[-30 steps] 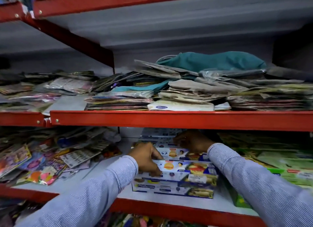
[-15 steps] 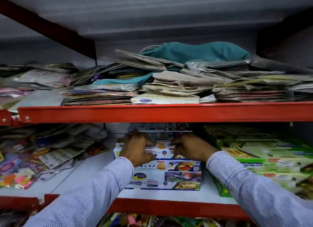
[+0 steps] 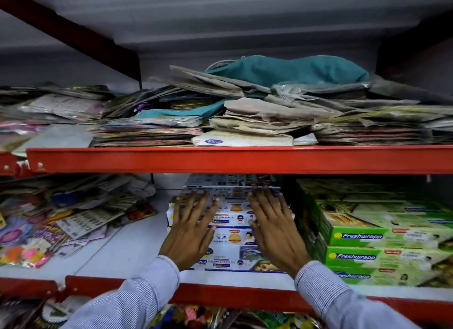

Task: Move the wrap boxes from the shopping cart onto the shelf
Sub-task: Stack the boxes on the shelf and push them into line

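A stack of white and blue wrap boxes (image 3: 232,240) sits on the lower white shelf (image 3: 127,252), in the middle of the view. My left hand (image 3: 191,230) is spread flat in front of the stack's left half, fingers apart, holding nothing. My right hand (image 3: 274,228) is spread the same way before the right half. Whether the palms touch the boxes is unclear. Both hands cover part of the box fronts. The shopping cart is out of view.
Green Freshwrapp boxes (image 3: 382,245) are stacked right beside the white stack. Loose colourful packets (image 3: 49,225) crowd the shelf's left. The red beam (image 3: 235,159) of the upper shelf hangs low over the boxes, carrying piles of flat packets and a teal cloth bag (image 3: 289,70).
Both hands, which were curled on the top boxes, have opened and drawn back with fingers spread. The view has moved closer to the shelf.
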